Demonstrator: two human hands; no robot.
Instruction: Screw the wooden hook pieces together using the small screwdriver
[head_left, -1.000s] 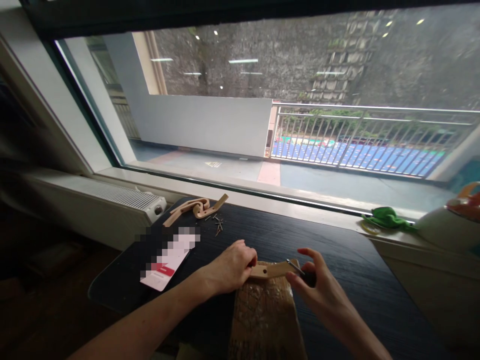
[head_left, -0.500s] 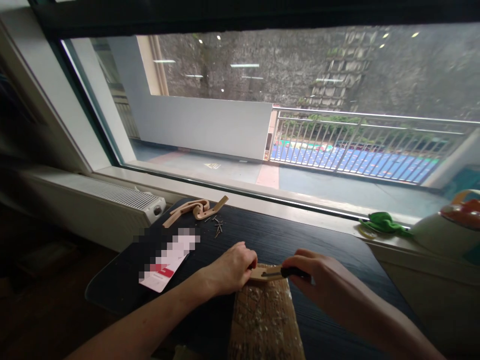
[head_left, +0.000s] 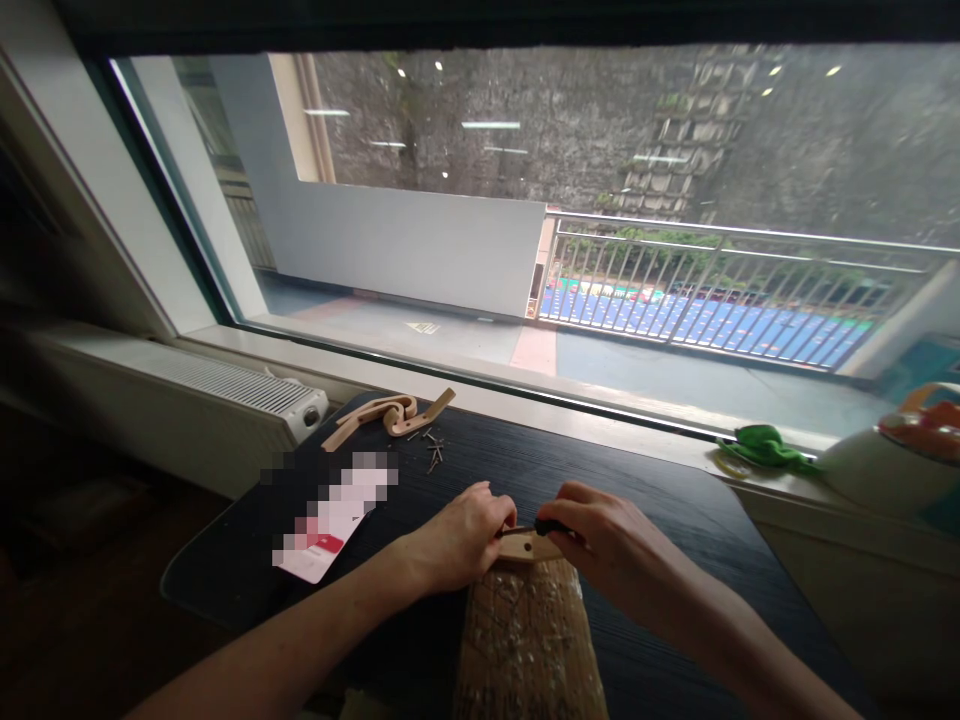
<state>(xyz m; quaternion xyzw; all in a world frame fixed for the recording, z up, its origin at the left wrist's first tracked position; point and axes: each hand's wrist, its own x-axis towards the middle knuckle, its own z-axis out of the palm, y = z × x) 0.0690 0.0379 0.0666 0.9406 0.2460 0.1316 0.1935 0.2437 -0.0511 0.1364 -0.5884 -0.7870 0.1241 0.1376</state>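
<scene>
Left hand (head_left: pixel 461 535) closed on wooden piece (head_left: pixel 527 549) — long axis 9-to-3; right hand (head_left: pixel 604 540), gripping dark-handled tool (head_left: pixel 546 524), sat at its 3 o'clock.

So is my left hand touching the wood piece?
Touching. Head view: left hand grips the wood piece at its left end, fingers closed on it. The right hand holds a tool.

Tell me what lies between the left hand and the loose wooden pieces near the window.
Head view: small dark screws lie scattered close to the wooden pieces; from them to the left hand, only bare black tabletop.
</scene>
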